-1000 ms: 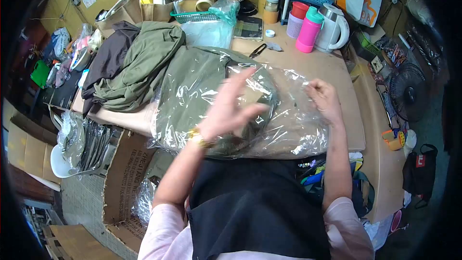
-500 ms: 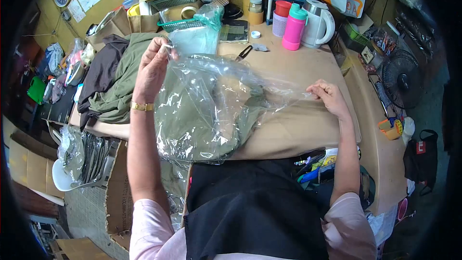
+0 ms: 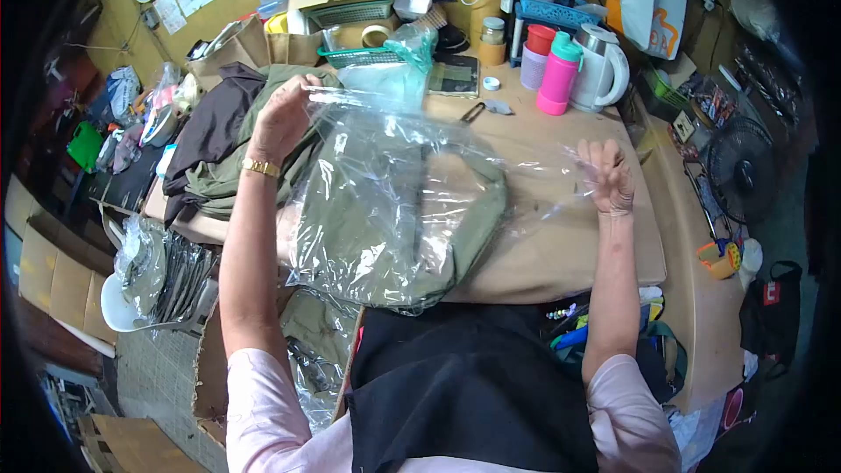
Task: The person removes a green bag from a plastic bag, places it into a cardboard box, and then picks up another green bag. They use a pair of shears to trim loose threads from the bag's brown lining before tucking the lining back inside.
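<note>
A clear plastic bag (image 3: 534, 162) is stretched between my two hands above the table. Inside it lies an olive-green fabric item (image 3: 363, 193), with a curved, strap-like loop on its right side. My left hand (image 3: 285, 121) pinches the bag's upper left edge, fingers closed. At the right, my right hand (image 3: 606, 177) is raised with curled fingers gripping the opposite end of the plastic; the exact grip is partly hidden. More olive-green cloth (image 3: 285, 153) and a dark brown cloth (image 3: 210, 118) are heaped on the table behind my left forearm.
On the brown tabletop (image 3: 561, 254) stand a pink bottle (image 3: 558, 83), a white kettle (image 3: 600, 70) and a green basket (image 3: 359, 57). A small black tool (image 3: 473, 112) lies near the back. Below left, an open cardboard box (image 3: 210, 377) holds plastic-wrapped olive items (image 3: 315, 342).
My right hand has turned upright, its fingers now curled upward, still on the plastic. My left hand has dropped slightly in relation to the table. The bag is spread wider, showing the loop more clearly.
</note>
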The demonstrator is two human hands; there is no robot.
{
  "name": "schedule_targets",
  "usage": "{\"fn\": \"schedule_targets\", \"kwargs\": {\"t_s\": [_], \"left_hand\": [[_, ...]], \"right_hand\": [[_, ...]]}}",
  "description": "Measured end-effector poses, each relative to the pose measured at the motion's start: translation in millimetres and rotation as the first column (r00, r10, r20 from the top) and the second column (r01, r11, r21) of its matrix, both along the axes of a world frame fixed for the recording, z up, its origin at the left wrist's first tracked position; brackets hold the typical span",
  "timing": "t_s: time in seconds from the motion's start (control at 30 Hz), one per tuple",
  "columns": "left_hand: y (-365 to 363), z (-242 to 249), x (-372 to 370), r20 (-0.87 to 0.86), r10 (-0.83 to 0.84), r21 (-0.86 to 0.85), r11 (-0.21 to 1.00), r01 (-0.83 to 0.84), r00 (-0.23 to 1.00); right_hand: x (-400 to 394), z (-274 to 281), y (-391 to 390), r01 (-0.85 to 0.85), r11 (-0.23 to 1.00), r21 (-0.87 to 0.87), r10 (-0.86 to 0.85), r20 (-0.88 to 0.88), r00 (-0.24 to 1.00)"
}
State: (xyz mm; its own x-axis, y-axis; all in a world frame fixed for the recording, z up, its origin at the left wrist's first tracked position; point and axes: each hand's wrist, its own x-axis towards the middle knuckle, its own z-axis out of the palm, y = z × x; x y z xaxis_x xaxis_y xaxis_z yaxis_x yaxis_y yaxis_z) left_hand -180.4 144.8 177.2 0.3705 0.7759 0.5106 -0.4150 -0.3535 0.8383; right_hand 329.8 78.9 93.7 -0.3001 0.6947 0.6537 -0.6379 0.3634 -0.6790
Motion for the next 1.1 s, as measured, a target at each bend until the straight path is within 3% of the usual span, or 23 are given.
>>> {"fn": "schedule_targets", "kwargs": {"t_s": [0.03,0.07,0.1,0.2,0.23,0.27,0.3,0.33,0.37,0.4,0.47,0.5,0.53,0.57,0.6,0.63,0.67,0.73,0.83,0.9,0.97,1.07,1.1], "left_hand": [[-3,4,2,0.160,-0.064,-0.037,0.997,0.071,0.985],[-6,9,2,0.271,-0.085,-0.053,0.993,0.103,0.959],[-4,19,0,0.308,-0.287,0.039,0.956,0.290,0.907],[-3,34,-2,0.324,-0.333,0.127,0.943,0.308,0.885],[1,44,-7,0.006,-0.166,0.165,0.973,0.163,0.986],[4,52,-11,-0.301,0.044,0.245,0.969,0.033,0.953],[-14,68,-3,-0.545,0.236,0.192,0.969,-0.154,0.805],[-18,79,4,-0.668,0.443,0.418,0.888,-0.190,0.597],[-19,84,9,-0.690,0.637,0.626,0.764,-0.157,0.345],[-20,86,12,-0.687,0.639,0.629,0.762,-0.156,0.346],[-22,88,15,-0.480,0.837,0.827,0.532,-0.182,0.263],[-18,89,13,-0.448,0.788,0.785,0.573,-0.236,0.421],[-14,90,11,-0.465,0.572,0.559,0.782,-0.278,0.675],[-10,91,9,-0.369,0.321,0.293,0.931,-0.219,0.872],[-8,92,10,-0.245,0.142,0.256,0.964,-0.077,0.959],[-7,89,12,-0.245,0.140,0.255,0.964,-0.075,0.959],[-5,85,16,-0.111,-0.057,0.204,0.976,0.079,0.992],[-4,81,24,0.182,-0.420,0.170,0.904,0.392,0.889],[0,73,15,-0.020,-0.301,0.213,0.930,0.298,0.953],[-1,72,16,-0.127,-0.257,0.271,0.920,0.283,0.958],[-10,65,29,0.086,-0.290,0.132,0.951,0.278,0.953],[-42,55,73,0.276,-0.152,-0.012,0.987,0.162,0.949],[-46,48,82,0.393,-0.068,-0.124,0.984,0.126,0.917]], "right_hand": [[0,6,0,-0.013,1.000,0.006,0.013,-0.001,1.000],[1,12,-1,0.087,0.996,-0.012,-0.083,0.190,0.978],[0,16,1,0.191,0.982,-0.007,-0.174,0.374,0.911],[-3,19,8,0.187,0.981,-0.040,-0.169,0.281,0.945],[0,20,10,0.193,0.975,-0.106,-0.167,0.213,0.963],[4,23,12,0.195,0.975,-0.103,-0.170,0.214,0.962],[9,25,14,0.171,0.982,-0.081,-0.161,0.114,0.980],[11,27,14,0.148,0.987,-0.055,-0.147,0.013,0.989],[12,29,12,0.150,0.987,-0.053,-0.149,0.014,0.989],[12,31,9,0.149,0.988,-0.045,-0.149,0.011,0.989],[13,32,5,0.150,0.988,-0.036,-0.150,0.007,0.989],[14,31,5,0.164,0.986,-0.020,-0.164,0.004,0.987],[15,30,4,0.177,0.984,-0.005,-0.177,0.000,0.984],[14,28,4,0.179,0.984,-0.004,-0.179,-0.003,0.984],[13,26,4,0.188,0.980,-0.061,-0.188,-0.002,0.982],[12,23,4,0.196,0.974,-0.117,-0.197,-0.001,0.980],[14,18,6,0.198,0.973,-0.118,-0.199,-0.001,0.980],[17,5,14,0.146,0.972,-0.184,-0.154,-0.031,0.988],[22,-10,14,0.179,0.935,-0.306,-0.232,-0.148,0.961],[21,-10,10,0.134,0.957,-0.259,-0.183,-0.175,0.967],[12,-9,1,0.089,0.973,-0.212,-0.133,-0.200,0.971],[-19,7,-14,0.162,0.934,-0.319,-0.291,-0.415,0.862],[-11,-4,-5,0.014,0.993,-0.120,-0.068,-0.458,0.886]]}}
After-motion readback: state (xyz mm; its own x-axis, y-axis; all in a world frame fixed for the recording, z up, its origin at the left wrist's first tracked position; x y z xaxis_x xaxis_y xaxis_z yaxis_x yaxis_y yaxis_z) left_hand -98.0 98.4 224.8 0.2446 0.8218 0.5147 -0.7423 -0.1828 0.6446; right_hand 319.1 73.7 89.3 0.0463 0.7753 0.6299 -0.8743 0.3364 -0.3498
